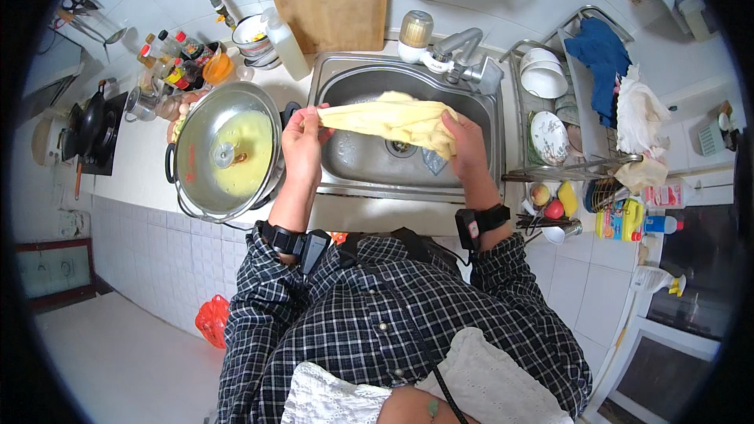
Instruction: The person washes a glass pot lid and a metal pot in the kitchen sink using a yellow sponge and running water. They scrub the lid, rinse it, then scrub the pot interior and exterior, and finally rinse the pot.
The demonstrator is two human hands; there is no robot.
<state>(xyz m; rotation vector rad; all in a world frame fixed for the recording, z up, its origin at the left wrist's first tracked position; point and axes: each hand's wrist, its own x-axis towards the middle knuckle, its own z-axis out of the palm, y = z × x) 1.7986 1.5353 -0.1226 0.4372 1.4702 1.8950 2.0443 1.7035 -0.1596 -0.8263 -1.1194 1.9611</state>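
Observation:
A yellow cloth (386, 119) is stretched between my two hands above a stainless steel sink (365, 168). My left hand (303, 132) pinches its narrow left end between thumb and fingers. The bunched right end is in my right hand (467, 144). Under the cloth, the sink's drain (402, 147) partly shows, with a small bluish piece of material (435, 161) beside it. A wide steel pot (259, 188) stands left of the sink, with yellowish liquid or residue and a clear round knob inside it.
A faucet with a filter (415, 35) rises behind the sink. A wooden cutting board (327, 3) leans on the wall beside a pump bottle (287, 44). Sauce bottles (177, 65) stand at the left. The dish rack (518, 123) on the right holds bowls and a floral plate (549, 136).

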